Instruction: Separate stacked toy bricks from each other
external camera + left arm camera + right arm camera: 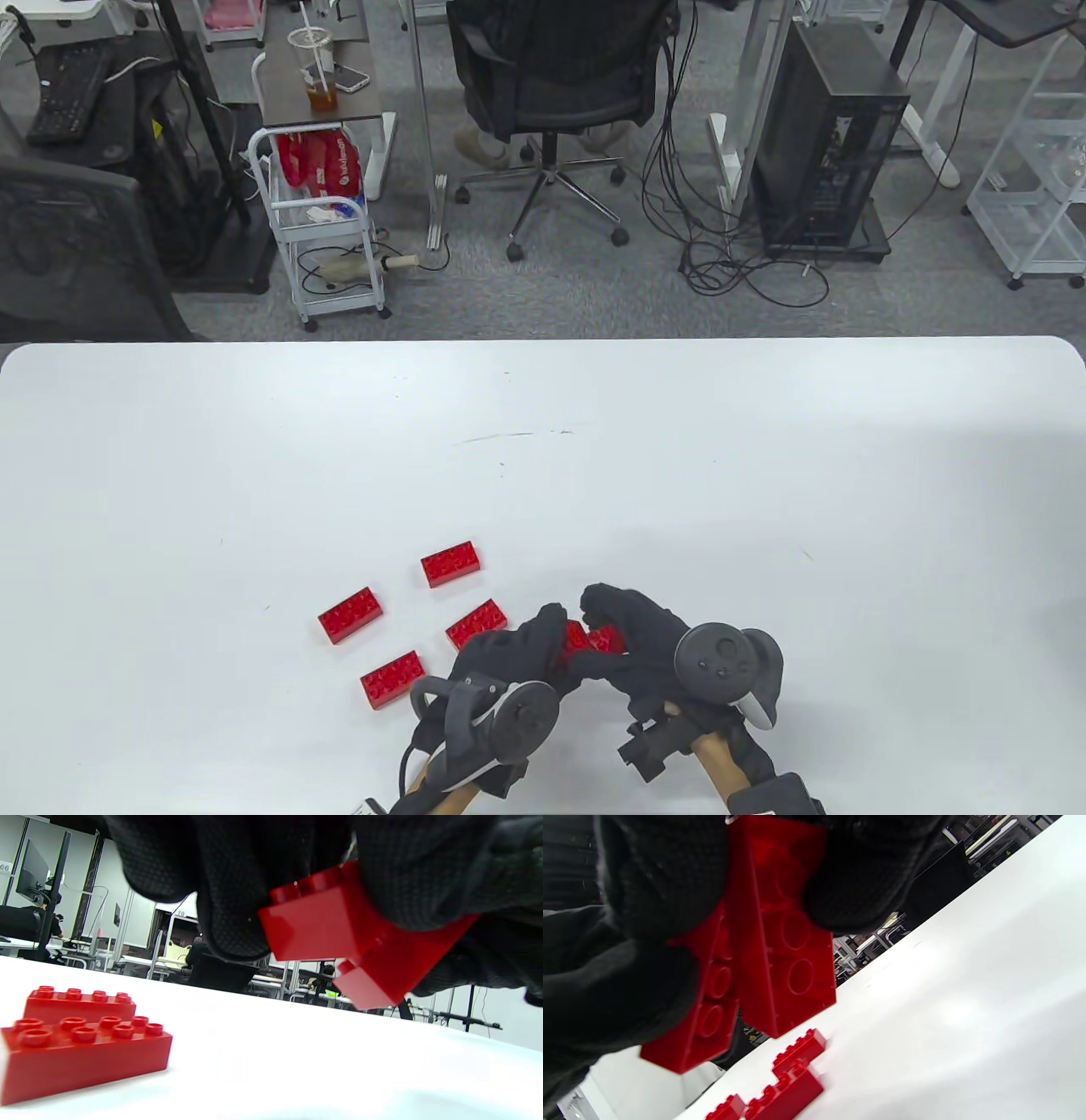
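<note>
Above the worktop (pixel 543 441), just right of four loose bricks (pixel 399 628), the left hand (pixel 509 658) and right hand (pixel 632 632) each grip one of the last two joined bricks (pixel 590 641), fingers closed around them. The pair looks partly pried apart at an angle. A sudden release could fling one brick away or knock the loose ones.
</note>
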